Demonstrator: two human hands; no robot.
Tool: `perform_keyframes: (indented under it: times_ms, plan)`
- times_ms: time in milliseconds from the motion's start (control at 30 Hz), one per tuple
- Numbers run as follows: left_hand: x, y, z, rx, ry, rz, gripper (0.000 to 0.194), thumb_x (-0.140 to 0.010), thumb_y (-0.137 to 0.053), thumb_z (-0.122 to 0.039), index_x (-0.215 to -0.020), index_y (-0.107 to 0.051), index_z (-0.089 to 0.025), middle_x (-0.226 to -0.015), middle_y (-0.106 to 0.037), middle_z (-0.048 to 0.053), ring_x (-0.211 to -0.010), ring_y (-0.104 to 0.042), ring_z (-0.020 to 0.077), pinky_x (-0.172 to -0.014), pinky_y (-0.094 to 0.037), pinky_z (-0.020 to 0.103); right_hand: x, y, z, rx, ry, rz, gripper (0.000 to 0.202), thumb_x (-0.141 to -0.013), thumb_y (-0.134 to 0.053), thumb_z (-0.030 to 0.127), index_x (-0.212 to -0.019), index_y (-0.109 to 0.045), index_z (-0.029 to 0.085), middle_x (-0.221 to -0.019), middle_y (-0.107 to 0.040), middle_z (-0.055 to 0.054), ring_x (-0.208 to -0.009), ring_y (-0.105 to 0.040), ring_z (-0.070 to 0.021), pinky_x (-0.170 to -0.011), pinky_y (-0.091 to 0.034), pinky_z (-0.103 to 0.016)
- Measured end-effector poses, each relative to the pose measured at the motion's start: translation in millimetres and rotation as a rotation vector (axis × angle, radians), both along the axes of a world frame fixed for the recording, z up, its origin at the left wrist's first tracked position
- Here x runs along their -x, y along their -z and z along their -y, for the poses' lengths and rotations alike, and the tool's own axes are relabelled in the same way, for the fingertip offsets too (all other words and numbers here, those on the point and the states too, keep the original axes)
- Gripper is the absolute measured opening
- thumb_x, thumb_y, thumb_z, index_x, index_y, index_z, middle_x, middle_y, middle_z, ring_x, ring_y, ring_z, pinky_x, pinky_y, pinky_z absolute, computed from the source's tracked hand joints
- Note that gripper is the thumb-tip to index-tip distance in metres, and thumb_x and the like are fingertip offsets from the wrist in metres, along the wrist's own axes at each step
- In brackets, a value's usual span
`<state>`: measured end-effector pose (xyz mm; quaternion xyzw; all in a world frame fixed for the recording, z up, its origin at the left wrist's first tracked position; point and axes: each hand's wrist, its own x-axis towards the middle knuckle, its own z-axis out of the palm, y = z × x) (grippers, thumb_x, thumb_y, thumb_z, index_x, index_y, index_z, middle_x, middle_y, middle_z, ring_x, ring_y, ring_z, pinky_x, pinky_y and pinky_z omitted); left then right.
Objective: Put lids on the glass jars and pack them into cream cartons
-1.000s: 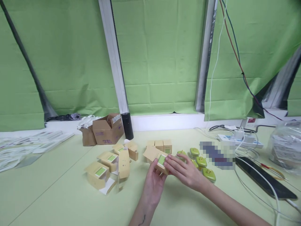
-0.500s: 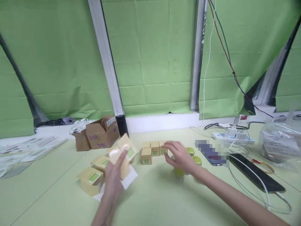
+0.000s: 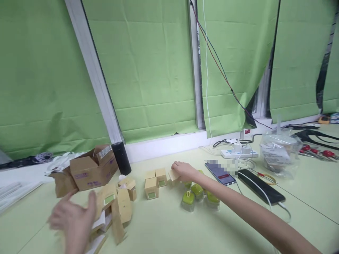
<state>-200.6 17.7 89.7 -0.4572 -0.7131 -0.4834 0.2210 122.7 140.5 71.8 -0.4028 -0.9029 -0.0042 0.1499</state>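
Observation:
My right hand (image 3: 184, 171) has its fingers closed on a small kraft box (image 3: 173, 176) at the table's middle. Just left of it stand several more small kraft boxes (image 3: 152, 188) with green labels. Under and in front of my right forearm are several clear containers with green lids (image 3: 188, 198); the forearm partly hides some. My left hand (image 3: 72, 215), blurred, is spread open with nothing in it. Beside its fingers lies a loose pile of opened kraft boxes (image 3: 124, 206) with white paper (image 3: 100, 223) among them.
Behind the pile stand an open brown carton (image 3: 91, 173) and a black cylinder (image 3: 121, 158). To the right are a phone (image 3: 220, 173), a black device (image 3: 261, 186) on a white cable, a power strip (image 3: 225, 154) and a clear plastic bag (image 3: 280, 151).
My left hand has let go of the kraft boxes and moved left, opening. My right hand has closed on a small kraft box in the row. The view has turned right.

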Motion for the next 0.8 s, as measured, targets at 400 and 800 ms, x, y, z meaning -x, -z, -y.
perform_keyframes:
  times_ms: [400,800]
  plan:
    - [-159.2,42.8,5.9,0.312,1.131,0.461,0.053,-0.066,-0.071,-0.03,-0.118,-0.056,-0.028,-0.124,-0.057,0.008,-0.117,-0.047,0.0295,-0.1,-0.033,0.041,-14.9,12.2,87.8,-0.158,-0.122,-0.345,0.036,-0.07,-0.066,0.015,-0.099,-0.046,0.021,-0.095,-0.057,-0.007,-0.089,-0.053,-0.0253,-0.076,-0.043,-0.038]
    - [-148.5,70.1,4.4,0.413,0.903,-0.065,0.035,-0.072,-0.061,-0.025,-0.099,-0.039,-0.021,-0.1,-0.055,0.006,-0.089,-0.058,0.0235,-0.07,-0.049,0.036,-21.1,28.4,103.3,0.194,-0.381,-0.515,0.013,-0.089,-0.044,0.018,-0.092,-0.056,0.021,-0.092,-0.06,-0.004,-0.077,-0.059,-0.0128,-0.064,-0.048,-0.023]
